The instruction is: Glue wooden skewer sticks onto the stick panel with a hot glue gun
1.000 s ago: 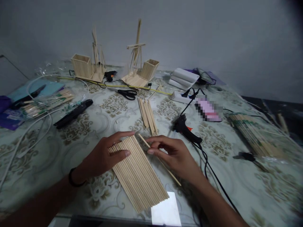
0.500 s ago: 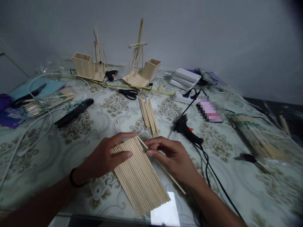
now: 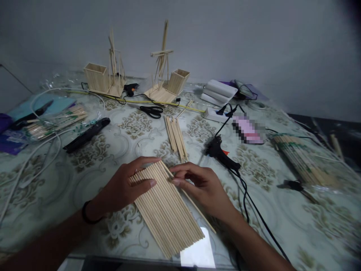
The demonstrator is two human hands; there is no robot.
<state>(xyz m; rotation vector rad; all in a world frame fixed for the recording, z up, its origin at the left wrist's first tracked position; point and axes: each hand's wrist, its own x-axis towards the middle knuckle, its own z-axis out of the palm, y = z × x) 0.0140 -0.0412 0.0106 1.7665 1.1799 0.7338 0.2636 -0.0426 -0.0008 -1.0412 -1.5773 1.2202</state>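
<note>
A flat panel of wooden sticks [image 3: 166, 210], laid side by side, slants over the front of the table. My left hand [image 3: 126, 184] grips its far left end, thumb on top and index finger along the far edge. Pinched between thumb and fingers of my right hand [image 3: 197, 184] is a single wooden stick [image 3: 200, 213]. Its far end meets the panel's far right corner, while its near end stands a little apart from the panel's right edge. Beyond my hands lie several loose sticks [image 3: 175, 137].
A black glue gun [image 3: 222, 154] with its cord lies right of my right hand. Scissors [image 3: 152, 111], a power strip [image 3: 216, 114] and two stick models [image 3: 96, 79] stand farther back. Bagged sticks [image 3: 304, 162] lie at right, a black tool [image 3: 87, 134] at left.
The near end of the held stick has swung left, closer to the panel's right edge. My left hand keeps its grip on the panel. The whole view has shifted slightly.
</note>
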